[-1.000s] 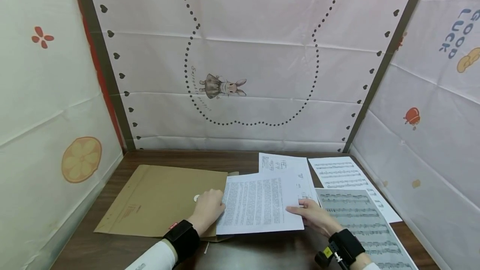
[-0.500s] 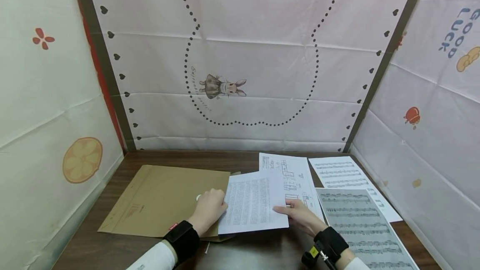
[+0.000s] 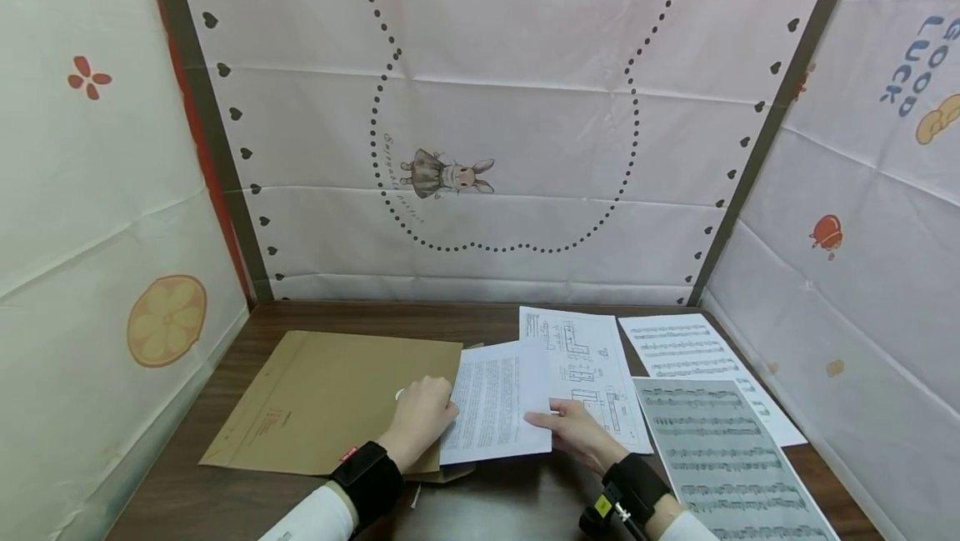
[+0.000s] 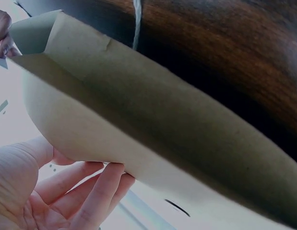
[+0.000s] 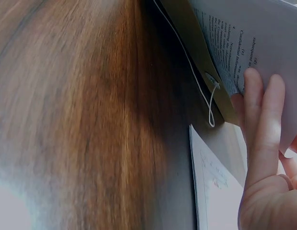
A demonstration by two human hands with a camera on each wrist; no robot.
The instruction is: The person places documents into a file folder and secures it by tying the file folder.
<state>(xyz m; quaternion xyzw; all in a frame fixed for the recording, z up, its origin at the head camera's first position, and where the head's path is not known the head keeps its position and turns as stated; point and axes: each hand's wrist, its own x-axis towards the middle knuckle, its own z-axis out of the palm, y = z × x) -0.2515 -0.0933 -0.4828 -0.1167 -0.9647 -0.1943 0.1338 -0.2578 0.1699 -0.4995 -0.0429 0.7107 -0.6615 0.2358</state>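
A brown kraft paper envelope (image 3: 322, 399) lies flat on the left half of the table, its mouth facing right. My left hand (image 3: 422, 412) grips the upper layer at that mouth; in the left wrist view the envelope (image 4: 138, 105) gapes between its two layers. Between thumb and fingers, my right hand (image 3: 581, 433) pinches the near right corner of a printed text sheet (image 3: 491, 403). The sheet's left part is hidden inside the envelope. In the right wrist view, fingers (image 5: 268, 120) lie against the sheet, above the envelope's flap with its button and string (image 5: 210, 110).
A sheet with technical drawings (image 3: 585, 366) lies behind the right hand, partly overlapped by the text sheet. Sheet music pages (image 3: 727, 441) lie along the right side of the dark wooden table (image 3: 480, 516). Printed cloth walls (image 3: 510, 107) enclose the back and both sides.
My right hand has moved left with the text sheet, which has slid further into the envelope. More of the drawing sheet shows. The left hand has stayed nearly in place.
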